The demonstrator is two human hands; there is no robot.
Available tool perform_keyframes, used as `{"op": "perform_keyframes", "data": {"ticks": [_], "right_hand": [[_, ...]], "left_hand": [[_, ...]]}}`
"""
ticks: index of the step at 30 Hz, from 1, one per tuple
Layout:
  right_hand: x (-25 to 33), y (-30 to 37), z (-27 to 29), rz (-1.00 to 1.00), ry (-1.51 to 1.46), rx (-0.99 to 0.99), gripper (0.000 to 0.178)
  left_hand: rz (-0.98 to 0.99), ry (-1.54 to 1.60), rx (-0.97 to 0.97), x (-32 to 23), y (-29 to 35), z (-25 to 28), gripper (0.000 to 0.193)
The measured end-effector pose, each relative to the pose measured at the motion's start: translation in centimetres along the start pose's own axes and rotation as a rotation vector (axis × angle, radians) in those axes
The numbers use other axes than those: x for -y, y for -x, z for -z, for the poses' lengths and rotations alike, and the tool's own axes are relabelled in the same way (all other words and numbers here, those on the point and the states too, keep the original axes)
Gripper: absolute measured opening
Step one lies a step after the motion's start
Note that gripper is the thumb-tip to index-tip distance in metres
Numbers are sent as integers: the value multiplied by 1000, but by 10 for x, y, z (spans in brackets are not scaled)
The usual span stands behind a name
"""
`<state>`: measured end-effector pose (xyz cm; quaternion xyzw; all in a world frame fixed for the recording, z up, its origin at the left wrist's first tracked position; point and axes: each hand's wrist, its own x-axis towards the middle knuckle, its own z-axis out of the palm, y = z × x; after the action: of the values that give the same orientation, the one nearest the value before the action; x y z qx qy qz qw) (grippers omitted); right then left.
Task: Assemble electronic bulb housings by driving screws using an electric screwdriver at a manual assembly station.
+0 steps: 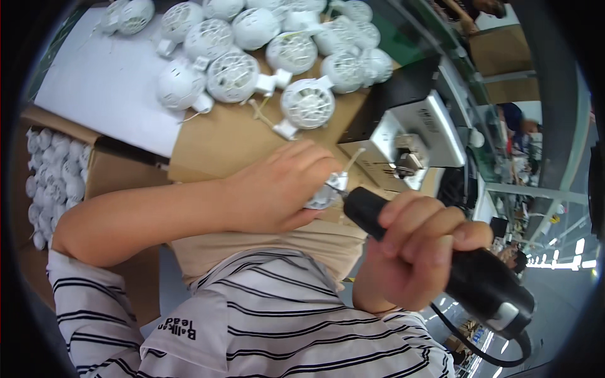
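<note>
One bare left hand (277,187) curled round a white plastic caged part (323,197) near flat brown cardboard (214,151); right hand (419,247) wrapped about a black, cylindrical, corded power screwdriver (484,280) (thin metal bit (336,188) at the part).

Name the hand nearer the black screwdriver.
Right: the right hand grips the black screwdriver; the left hand is beyond its tip, holding a white part.

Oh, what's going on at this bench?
A person is working on a small white piece, held in their left hand. Their right hand grips a corded black power tool, its thin tip right at the piece; contact is hard to confirm. Beyond the hands lie many round white units, with a black-and-silver box-shaped device to the right.
</note>
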<state>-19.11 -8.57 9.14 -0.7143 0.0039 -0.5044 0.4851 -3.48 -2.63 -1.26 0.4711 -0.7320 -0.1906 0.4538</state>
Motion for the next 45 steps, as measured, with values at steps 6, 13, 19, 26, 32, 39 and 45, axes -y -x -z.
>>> {"op": "perform_keyframes", "data": {"ticks": [6,13,19,26,32,39,45], "right_hand": [[35,-9,32,93,-118,-51,29],[-1,-17,43,181,340,-319,25],[2,-13,36,50,300,-317,24],[29,12,23,-33,-120,-191,28],[21,13,18,-24,-113,-79,29],[15,12,12,-63,-118,-39,28],[11,12,7,-85,-117,-55,27]], "left_hand": [[77,-113,-3,-8,8,8,59],[83,-56,17,-6,2,9,61],[88,-65,-60,-7,7,5,58],[50,-66,-95,-5,5,3,54],[54,-10,-31,-5,4,8,44],[65,13,-18,-5,3,8,37],[59,-35,-23,-4,4,7,36]]}}
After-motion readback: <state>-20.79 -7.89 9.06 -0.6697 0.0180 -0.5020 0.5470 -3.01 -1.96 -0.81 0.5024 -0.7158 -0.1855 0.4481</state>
